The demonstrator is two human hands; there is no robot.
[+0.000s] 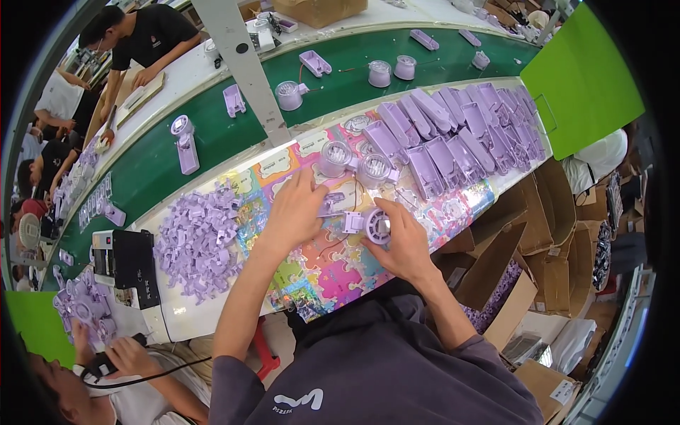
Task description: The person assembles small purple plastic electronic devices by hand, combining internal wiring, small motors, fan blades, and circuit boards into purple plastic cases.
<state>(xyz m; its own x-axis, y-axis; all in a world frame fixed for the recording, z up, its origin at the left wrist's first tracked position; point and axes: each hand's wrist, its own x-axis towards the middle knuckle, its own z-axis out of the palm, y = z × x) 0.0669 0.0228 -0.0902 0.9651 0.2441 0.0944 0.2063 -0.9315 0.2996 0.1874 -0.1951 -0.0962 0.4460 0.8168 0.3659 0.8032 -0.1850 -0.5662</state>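
In my right hand (402, 244) is a round purple fan head (377, 225), gripped by its rim between thumb and fingers. A square hinge piece (353, 222) sticks out of its left side, and a thin wire trails below. My left hand (294, 212) is closed at the fingertips on a small purple plastic part (331, 204), partly hidden by the fingers, just left of the fan head. Beyond my hands, two more fan heads (336, 157) stand side by side on the colourful puzzle-print mat (333, 273).
A heap of small purple clips (198, 237) lies left of the mat. Rows of purple handle shells (453, 138) fill the right. Behind runs a green conveyor (212, 134) carrying fan parts, with a metal post (244, 64) before it. Cardboard boxes (513, 301) stand lower right; a co-worker (134, 368) sits lower left.
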